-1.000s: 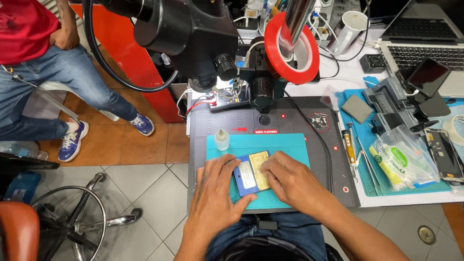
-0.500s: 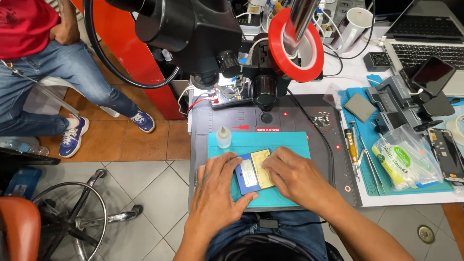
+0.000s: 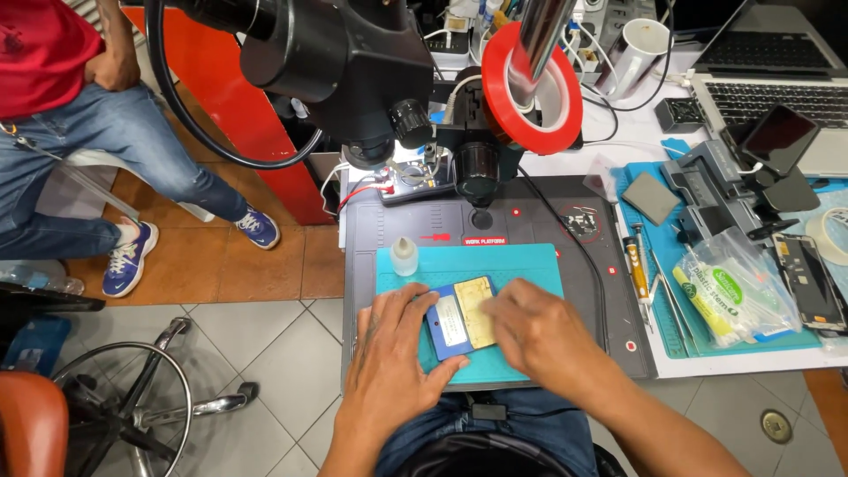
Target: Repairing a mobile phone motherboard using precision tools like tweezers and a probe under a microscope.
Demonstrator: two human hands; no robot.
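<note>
Left hand (image 3: 389, 367) is gripping the opened blue phone (image 3: 461, 318) flat on the teal mat (image 3: 521, 265); right hand (image 3: 534, 331) is pressing its gold inside, fingers bent. Probably mid-repair, so steady pressure's needed next.

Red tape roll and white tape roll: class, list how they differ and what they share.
The red tape roll hangs on a metal post, fully in view; the white tape roll lies flat on the blue mat, cut by the picture's edge. Red looks larger. Both are rings with open centres.

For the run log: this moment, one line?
left hand: steadies opened phone | right hand: presses it | teal mat underneath
</note>
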